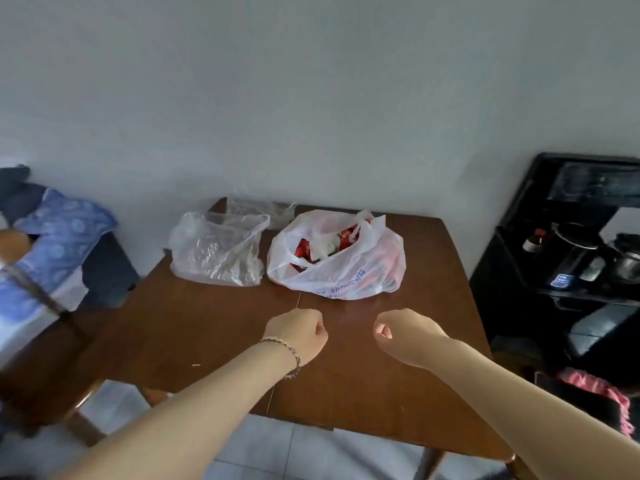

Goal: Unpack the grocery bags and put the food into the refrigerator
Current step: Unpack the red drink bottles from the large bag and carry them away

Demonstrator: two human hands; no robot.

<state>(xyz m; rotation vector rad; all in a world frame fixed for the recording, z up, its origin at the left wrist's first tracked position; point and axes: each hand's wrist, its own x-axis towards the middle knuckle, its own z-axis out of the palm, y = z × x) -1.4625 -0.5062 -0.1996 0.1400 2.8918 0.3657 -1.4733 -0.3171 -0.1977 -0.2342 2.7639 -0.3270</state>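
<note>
Pale grey wall (311, 98) fills the upper half of the head view, and a brown wooden surface (207, 334) stands pushed against it. At the far side of the surface sits a white plastic grocery bag (346, 268), its mouth gaping upward with red packets (304, 249) showing inside and blue print on its near face. Just beside it on the left lies a crumpled clear bag (218, 252), and a second clear bag (259, 207) lies behind, against the wall.

Both forearms reach in from the bottom edge. The left hand (298, 336) and the right hand (405, 336) hover over the middle of the surface, a small gap between them, each with its fingers curled into a fist and holding nothing. A chain bracelet (292, 355) circles the left wrist. The white bag lies straight ahead of the hands, near but not touched, its front edge just past the knuckles and slightly closer to the right hand; the clear bag lies ahead and to the left of the left hand.

To the right stands a black stand (540, 237) carrying a dark bottle (535, 239) and a metal pot (575, 233). On the left, blue patterned cloth (59, 237) is heaped. Pale floor tiles (311, 455) show below the surface's near edge, and a pink cloth (595, 389) shows at the lower right
</note>
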